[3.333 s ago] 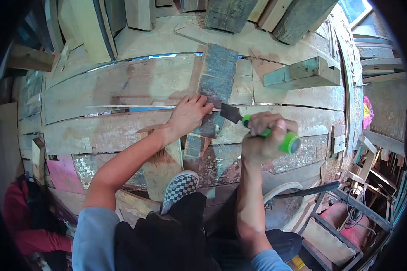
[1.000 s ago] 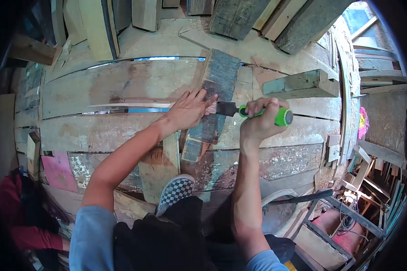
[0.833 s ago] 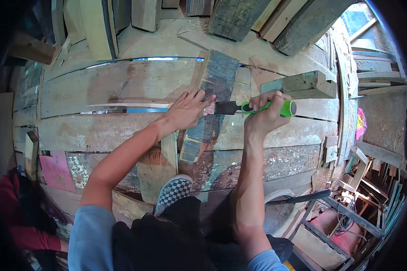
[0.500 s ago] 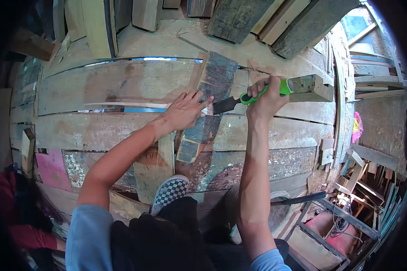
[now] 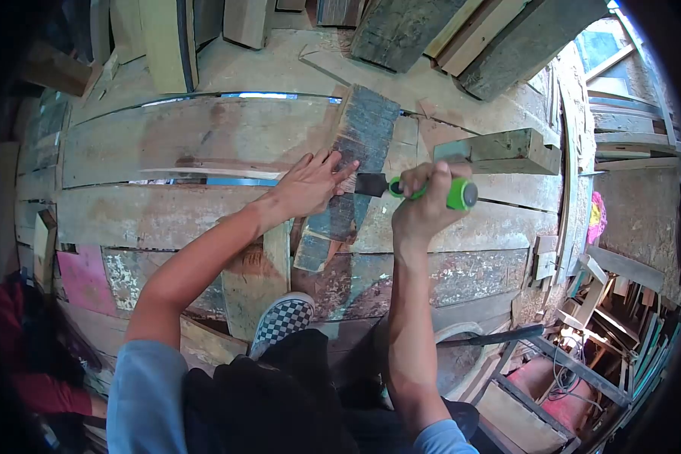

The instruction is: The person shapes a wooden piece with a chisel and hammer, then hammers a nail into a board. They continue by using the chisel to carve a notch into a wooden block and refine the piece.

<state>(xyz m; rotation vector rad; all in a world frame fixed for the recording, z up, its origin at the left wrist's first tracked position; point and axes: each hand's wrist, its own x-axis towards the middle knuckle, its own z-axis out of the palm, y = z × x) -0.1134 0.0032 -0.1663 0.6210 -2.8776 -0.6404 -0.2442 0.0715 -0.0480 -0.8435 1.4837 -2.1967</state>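
- Right hand [image 5: 418, 216] was clenched around the green-handled chisel [image 5: 424, 189]. The blade lay across the weathered board [image 5: 367, 125], edge aimed at the left hand [image 5: 308, 187].
- Left hand was open, palm pressed flat on the board, grasping nothing. Its fingertips [image 5: 346, 168] sat just beside the blade tip.
- Main risk: if the chisel slipped or the wood gave suddenly, the edge would have gone straight into those fingers.
- Board lay loose on the plank deck [image 5: 189, 140] with no clamp visible, pinned by that palm only. A hard push could have skidded or spun it.
- Checkered shoe [image 5: 281, 321] was near the board's lower end but apart from it, as far as I could tell, so it added no hold-down.
- Deck had open gaps between planks. The board could have rocked over one, making the blade dig in or skate off.
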